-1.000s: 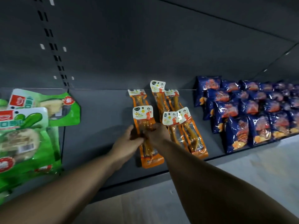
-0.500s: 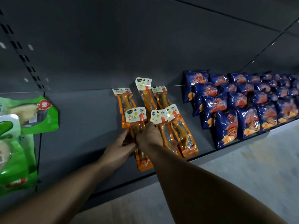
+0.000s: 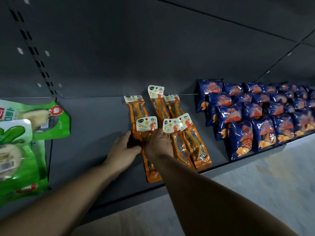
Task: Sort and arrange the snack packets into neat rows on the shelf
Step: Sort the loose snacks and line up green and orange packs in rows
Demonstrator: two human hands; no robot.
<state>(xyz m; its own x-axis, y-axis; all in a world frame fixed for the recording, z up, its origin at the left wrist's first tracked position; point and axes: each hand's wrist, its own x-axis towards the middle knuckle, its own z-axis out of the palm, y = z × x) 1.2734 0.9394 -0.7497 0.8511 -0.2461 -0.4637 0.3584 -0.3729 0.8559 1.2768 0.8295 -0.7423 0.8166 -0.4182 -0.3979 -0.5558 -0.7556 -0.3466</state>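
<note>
Several long orange snack packets (image 3: 190, 133) with white header cards lie in two rows on the dark grey shelf (image 3: 88, 133). Both hands are on the front-left orange packet (image 3: 146, 126). My left hand (image 3: 124, 149) holds its left edge with thumb and fingers curled around it. My right hand (image 3: 159, 143) grips the same packet from the right, its fingers hidden under the knuckles. The packet's lower end (image 3: 153, 174) sticks out below my hands near the shelf's front edge.
Blue chip bags (image 3: 255, 116) fill the shelf's right part in rows. Green vacuum packs (image 3: 20, 142) hang or lean at the left. Bare shelf lies between the green packs and the orange packets. Pale floor (image 3: 255, 184) is below the shelf edge.
The camera view swung right, then back left. Both hands stayed on the front-left orange packet, which has barely moved relative to its neighbours.
</note>
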